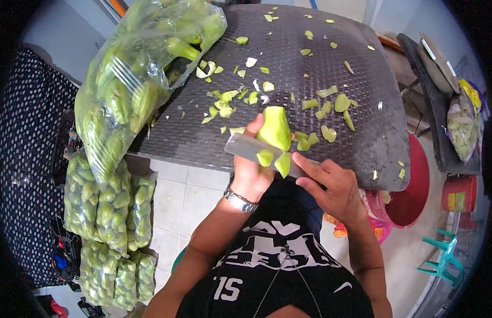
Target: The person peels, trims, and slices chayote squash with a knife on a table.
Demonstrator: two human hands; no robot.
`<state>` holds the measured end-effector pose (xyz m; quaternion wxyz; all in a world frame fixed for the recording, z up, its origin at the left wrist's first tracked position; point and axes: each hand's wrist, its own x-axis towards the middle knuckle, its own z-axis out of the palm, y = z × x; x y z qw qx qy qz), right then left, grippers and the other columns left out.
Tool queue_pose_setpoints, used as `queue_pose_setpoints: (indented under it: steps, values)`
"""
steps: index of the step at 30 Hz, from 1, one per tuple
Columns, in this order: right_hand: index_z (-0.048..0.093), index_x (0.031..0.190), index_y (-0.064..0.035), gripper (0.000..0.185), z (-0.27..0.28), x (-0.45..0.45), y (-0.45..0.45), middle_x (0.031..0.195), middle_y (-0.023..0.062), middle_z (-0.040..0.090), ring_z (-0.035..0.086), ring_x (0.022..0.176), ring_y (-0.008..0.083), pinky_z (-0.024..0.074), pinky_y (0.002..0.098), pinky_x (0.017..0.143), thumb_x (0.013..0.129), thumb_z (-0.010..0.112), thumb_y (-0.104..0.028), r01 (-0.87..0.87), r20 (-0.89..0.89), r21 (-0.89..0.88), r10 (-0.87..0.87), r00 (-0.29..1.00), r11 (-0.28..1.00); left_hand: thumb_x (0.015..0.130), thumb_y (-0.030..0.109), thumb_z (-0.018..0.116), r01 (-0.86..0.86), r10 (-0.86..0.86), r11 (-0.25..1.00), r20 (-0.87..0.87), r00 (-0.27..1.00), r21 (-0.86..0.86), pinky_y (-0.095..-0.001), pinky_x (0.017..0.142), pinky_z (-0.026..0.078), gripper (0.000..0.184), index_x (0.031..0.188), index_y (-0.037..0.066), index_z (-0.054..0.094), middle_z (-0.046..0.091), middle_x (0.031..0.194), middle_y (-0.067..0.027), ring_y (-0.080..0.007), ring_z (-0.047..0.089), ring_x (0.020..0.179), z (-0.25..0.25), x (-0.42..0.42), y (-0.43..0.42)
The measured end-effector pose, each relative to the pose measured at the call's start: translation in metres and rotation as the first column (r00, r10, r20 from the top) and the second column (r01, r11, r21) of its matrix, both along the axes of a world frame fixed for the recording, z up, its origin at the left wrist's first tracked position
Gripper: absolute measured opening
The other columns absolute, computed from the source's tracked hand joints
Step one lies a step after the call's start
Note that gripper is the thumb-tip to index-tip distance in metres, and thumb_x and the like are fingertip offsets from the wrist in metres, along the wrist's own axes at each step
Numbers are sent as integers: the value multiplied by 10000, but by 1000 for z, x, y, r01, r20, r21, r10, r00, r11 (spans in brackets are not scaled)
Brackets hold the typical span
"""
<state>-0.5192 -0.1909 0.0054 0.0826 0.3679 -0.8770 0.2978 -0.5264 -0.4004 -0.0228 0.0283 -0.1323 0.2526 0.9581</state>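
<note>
My left hand (pixel 254 172), with a metal watch at the wrist, is wrapped round a pale green peeled vegetable (pixel 275 127) above the table's near edge. In my right hand (pixel 328 185) is a knife (pixel 246 148), its wide blade lying across the lower part of the vegetable and pointing left. Two cut green pieces (pixel 282 164) rest on the blade. The knife's handle is mostly hidden by my right fingers. Green peelings (pixel 224 100) lie scattered on the dark woven-pattern table (pixel 193 135) beyond my hands.
A large clear bag of green vegetables (pixel 116 95) leans over the table's left edge. More filled bags (pixel 111 212) are stacked on the floor at left. At right are a red tub (pixel 415 185), a teal stool (pixel 444 257) and a dark side table (pixel 442 138) with another bag.
</note>
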Motion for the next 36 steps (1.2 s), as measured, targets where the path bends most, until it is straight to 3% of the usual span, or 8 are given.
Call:
queue_pose_setpoints:
  steps: [12,15,20,27,29,31,34,36]
  values:
    - [677,1371,-172,410,11,-32,25,796,139,689,687,703,252,544,363,690,968,717,-239,186,384,-211,-93,919,960,1019,455,565,32,-19,992,111,994,-121,-453,740,603,463,1270,72,630,720,1130,-114,-306,716,1000,25,14,1]
    - [662,1394,-255,475,14,-11,14,752,98,631,647,636,263,540,392,612,932,743,-332,-57,165,-93,72,984,994,1003,482,593,32,-31,999,46,998,-20,-458,824,591,493,1263,66,636,721,1115,-114,-310,713,994,16,5,2]
    - [641,1414,-296,530,12,-5,8,727,85,556,616,585,263,519,404,548,902,757,-369,-60,76,34,57,995,998,989,509,609,45,-45,999,13,999,2,-458,920,560,521,1251,59,640,717,1116,-123,-315,708,978,8,7,3]
    - [662,1399,-261,438,-20,-47,29,752,103,620,588,569,191,507,340,573,966,716,-298,80,11,-166,-79,997,983,1036,448,532,103,-94,991,102,990,-85,-469,692,609,465,1285,64,618,712,1125,-132,-315,715,986,27,22,-2]
    - [666,1394,-238,394,-17,-57,43,812,81,677,556,593,127,494,304,594,1002,677,-278,251,349,-148,-187,918,957,1038,463,528,108,-102,991,79,992,-82,-470,714,613,474,1290,72,619,713,1134,-124,-313,717,984,30,24,-3]
    - [660,1397,-207,357,9,-57,44,952,5,736,502,650,53,475,261,618,1049,622,-276,394,685,-43,-260,680,918,1040,476,525,87,-80,994,88,993,-74,-478,745,614,481,1295,79,620,713,1144,-116,-308,716,995,29,23,-3]
    - [651,1405,-201,359,4,-44,37,1029,-36,751,500,660,49,469,258,612,1057,608,-276,320,688,-200,-100,719,926,1045,488,523,20,-12,998,133,991,-54,-492,816,603,489,1302,83,619,711,1157,-110,-294,707,1030,26,13,-2]
    - [654,1405,-227,401,4,-26,22,879,16,715,563,613,125,504,307,600,1011,664,-303,151,442,-214,-42,896,965,1049,493,519,-23,29,999,148,989,-42,-494,879,585,493,1304,82,620,709,1165,-111,-284,700,1052,25,9,1]
